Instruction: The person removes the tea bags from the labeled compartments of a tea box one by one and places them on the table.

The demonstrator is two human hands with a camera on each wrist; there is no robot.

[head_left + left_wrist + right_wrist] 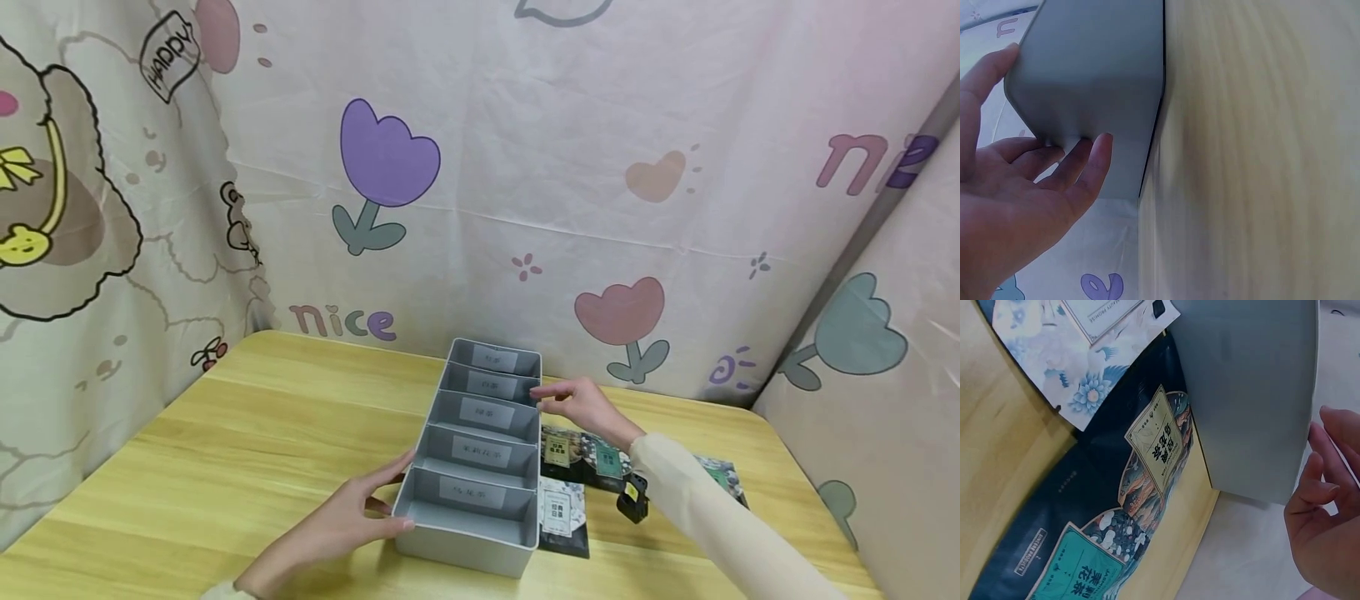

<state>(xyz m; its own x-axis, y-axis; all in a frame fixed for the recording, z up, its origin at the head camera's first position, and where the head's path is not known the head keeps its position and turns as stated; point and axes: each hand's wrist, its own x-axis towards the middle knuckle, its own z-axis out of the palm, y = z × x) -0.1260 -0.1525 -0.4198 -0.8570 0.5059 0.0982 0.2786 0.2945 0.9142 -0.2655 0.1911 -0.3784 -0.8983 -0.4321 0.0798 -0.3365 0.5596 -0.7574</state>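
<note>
A long grey divided storage box (457, 548) stands on the table, its compartments carrying white labels. My left hand (341, 518) is at the near left corner, thumb by the front rim and fingers against the long side. Loosely bent fingers (1102, 156) touch the box wall in the left wrist view. On the opposite side, my right hand (588, 408) pinches the rim near the far compartments, fingertips just over the edge. In the right wrist view the thumb and fingers (1310, 472) meet at the rim of the grey box (1247, 394).
Beside the box, under the right forearm, lie dark tea pouches with a yellow label (557, 450) and a green label (609, 458). Nearer is a white floral pouch (557, 510); another pouch (722, 477) shows past the sleeve. A patterned curtain (510, 167) hangs behind the table (247, 433).
</note>
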